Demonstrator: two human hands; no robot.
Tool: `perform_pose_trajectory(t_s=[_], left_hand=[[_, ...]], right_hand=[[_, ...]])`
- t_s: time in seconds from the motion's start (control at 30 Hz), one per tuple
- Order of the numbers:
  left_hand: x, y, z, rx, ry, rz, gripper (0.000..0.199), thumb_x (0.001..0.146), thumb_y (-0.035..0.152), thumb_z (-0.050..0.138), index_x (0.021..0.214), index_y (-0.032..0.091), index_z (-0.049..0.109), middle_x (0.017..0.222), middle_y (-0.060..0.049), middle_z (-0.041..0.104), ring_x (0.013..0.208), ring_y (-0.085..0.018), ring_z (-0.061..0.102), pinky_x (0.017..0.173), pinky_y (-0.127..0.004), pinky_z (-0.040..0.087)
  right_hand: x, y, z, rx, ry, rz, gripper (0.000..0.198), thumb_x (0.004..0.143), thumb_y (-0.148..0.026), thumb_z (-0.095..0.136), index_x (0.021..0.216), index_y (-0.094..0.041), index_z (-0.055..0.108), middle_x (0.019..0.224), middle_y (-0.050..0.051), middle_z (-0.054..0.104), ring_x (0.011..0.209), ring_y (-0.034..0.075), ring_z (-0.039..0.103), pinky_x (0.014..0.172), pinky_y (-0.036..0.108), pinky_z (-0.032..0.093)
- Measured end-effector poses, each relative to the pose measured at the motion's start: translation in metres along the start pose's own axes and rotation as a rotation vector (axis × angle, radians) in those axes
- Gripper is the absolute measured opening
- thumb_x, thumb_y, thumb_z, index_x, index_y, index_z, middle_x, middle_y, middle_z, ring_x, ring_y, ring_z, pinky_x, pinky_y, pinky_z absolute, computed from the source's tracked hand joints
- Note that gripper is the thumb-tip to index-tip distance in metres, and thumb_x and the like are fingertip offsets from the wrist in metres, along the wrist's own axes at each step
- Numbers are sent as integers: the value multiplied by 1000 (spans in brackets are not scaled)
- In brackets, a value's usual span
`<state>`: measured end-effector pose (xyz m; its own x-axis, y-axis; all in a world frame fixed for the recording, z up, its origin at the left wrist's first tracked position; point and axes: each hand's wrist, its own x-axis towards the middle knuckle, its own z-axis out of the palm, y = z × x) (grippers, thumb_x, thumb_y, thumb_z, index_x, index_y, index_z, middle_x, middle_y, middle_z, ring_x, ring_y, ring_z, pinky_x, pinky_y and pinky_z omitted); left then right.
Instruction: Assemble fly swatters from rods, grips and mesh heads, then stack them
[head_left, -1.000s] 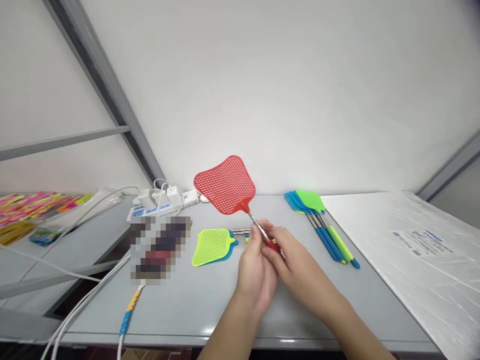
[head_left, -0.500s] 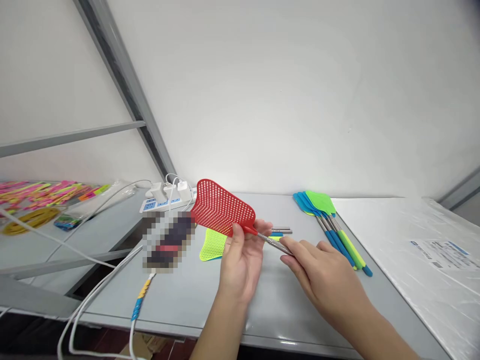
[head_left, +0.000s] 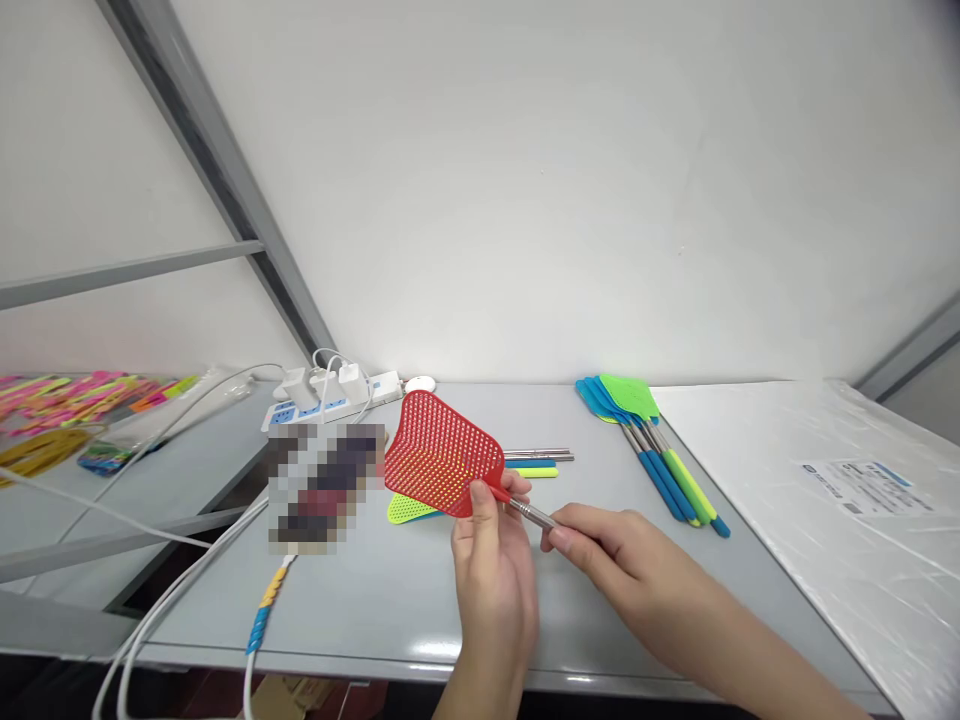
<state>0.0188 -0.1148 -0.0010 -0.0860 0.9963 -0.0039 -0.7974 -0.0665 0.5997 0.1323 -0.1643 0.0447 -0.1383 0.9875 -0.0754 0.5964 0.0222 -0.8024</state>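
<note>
A red perforated fly swatter head [head_left: 446, 455] is in my left hand [head_left: 495, 560], the thumb pressed on its neck and the fingers behind it. Its neck meets a thin metal rod [head_left: 531, 512], which my right hand [head_left: 622, 560] pinches between thumb and fingers; the rod's far end is hidden in that hand. Partly behind the red head, a yellow-green swatter head [head_left: 411, 509] lies on the table with a blue edge under it. Beyond my left hand are loose metal rods [head_left: 544, 454], a blue handle [head_left: 531, 463] and a yellow-green handle [head_left: 538, 473].
Several blue and green fly swatters [head_left: 660, 450] lie bunched at the right, next to a white wrapped sheet [head_left: 780, 450]. A power strip [head_left: 300, 410] with plugs and a blurred-out object [head_left: 326, 490] with a cable are on the left. Colourful pieces [head_left: 97, 395] lie farther left.
The view has shifted slightly. Both hands and the red fly swatter sit a little lower, and the loose rods and handles behind show more. Both hands keep their hold.
</note>
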Motion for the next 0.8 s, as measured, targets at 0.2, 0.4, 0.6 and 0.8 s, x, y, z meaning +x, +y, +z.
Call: perform_pose_trajectory(t_s=[0.2, 0.4, 0.6, 0.8], left_hand=[[-1, -1, 3, 40, -23, 32, 25, 86, 41, 63, 83, 16, 66, 79, -3, 62, 75, -11, 59, 65, -20, 48], [-5, 2, 11, 94, -18, -86, 31, 85, 45, 62, 77, 15, 64, 80, -5, 64, 75, -14, 61, 54, -18, 45], [2, -11, 3, 268, -22, -57, 32, 86, 46, 61, 84, 14, 68, 89, -9, 69, 93, -19, 63, 78, -27, 49], [-12, -23, -25, 219, 244, -47, 34, 85, 45, 63, 98, 15, 71, 104, -11, 69, 103, -21, 61, 90, -32, 45]], right_hand=[[5, 6, 5, 117, 44, 5, 34, 96, -43, 40, 73, -21, 50, 57, -6, 39, 53, 10, 33, 51, 23, 24], [11, 20, 3, 867, -407, 180, 41, 93, -58, 40, 81, -21, 52, 45, -12, 22, 41, 7, 10, 39, 21, 12], [21, 32, -5, 338, -121, -11, 41, 97, -51, 35, 84, -20, 58, 52, -7, 36, 45, 9, 29, 45, 22, 24], [26, 47, 16, -612, 366, -477, 24, 98, -28, 41, 98, -21, 64, 70, 1, 61, 60, 15, 51, 59, 29, 30]])
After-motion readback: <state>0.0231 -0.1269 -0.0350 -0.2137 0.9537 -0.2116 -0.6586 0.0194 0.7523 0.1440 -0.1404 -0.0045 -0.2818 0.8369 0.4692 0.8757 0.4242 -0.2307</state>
